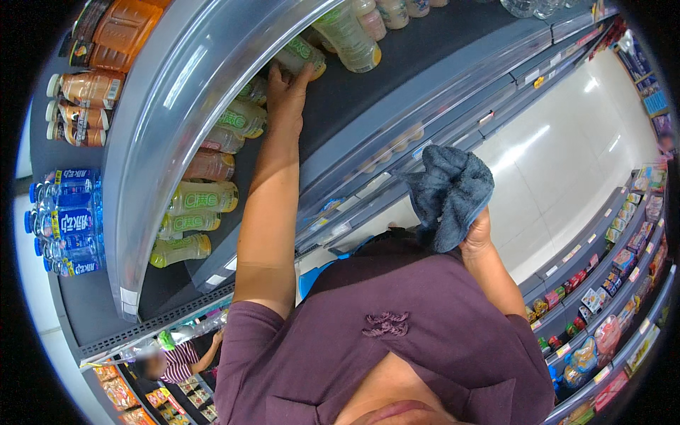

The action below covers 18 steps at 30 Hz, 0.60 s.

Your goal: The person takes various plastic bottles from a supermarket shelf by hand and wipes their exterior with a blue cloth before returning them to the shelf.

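Observation:
My left hand (288, 93) reaches into a dark store shelf, its thumb and fingers around the lower part of a pale green drink bottle (300, 56). Beside that bottle a larger green-labelled bottle (353, 40) leans at a tilt. My right hand (477, 231) grips a bunched dark blue-grey towel (451, 194), held over the shelf's front edge and apart from the bottles. Along the shelf nearer my left arm are more drink bottles (204, 196) with green or pinkish contents. The far ends of my left fingers are partly hidden behind the bottle.
A curved clear shelf guard (178, 101) runs left of my arm, with blue-labelled water bottles (74, 223) and orange drinks (119, 34) beyond. Lower right stand shelves of packaged goods (595, 297) across a pale tiled floor (536, 175). Another person (178, 361) in a striped shirt is at lower left.

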### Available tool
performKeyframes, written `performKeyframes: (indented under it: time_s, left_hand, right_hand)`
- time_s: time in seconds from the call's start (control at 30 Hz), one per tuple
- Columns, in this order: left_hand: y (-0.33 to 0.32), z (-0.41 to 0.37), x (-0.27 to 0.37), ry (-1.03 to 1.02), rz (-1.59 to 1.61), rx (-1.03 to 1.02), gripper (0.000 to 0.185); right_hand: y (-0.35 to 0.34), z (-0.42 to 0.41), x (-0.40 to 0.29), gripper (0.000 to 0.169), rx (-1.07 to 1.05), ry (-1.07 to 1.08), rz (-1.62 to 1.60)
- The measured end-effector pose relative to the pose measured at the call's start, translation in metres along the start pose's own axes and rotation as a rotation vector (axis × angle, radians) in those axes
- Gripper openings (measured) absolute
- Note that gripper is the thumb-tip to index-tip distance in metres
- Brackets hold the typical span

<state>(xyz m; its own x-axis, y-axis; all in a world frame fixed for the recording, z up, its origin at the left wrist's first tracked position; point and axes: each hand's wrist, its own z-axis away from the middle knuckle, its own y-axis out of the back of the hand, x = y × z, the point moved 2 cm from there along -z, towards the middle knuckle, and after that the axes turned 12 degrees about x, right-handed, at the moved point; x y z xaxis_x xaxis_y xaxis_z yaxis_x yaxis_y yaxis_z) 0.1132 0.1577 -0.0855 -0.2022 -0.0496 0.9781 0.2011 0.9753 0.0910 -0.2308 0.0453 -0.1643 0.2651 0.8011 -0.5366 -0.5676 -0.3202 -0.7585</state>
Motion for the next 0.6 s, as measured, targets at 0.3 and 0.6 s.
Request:
performKeyframes:
  time_s: [0.3, 0.6]
  left_hand:
    - [0.084, 0.072, 0.045, -0.256, 0.184, 0.417, 0.05]
    - [0.115, 0.05, 0.019, -0.15, 0.279, 0.622, 0.05]
  right_hand:
    - [-0.003, -0.002, -0.001, 0.076, 0.039, 0.024, 0.079]
    - [-0.021, 0.003, 0.002, 0.062, 0.028, -0.009, -0.031]
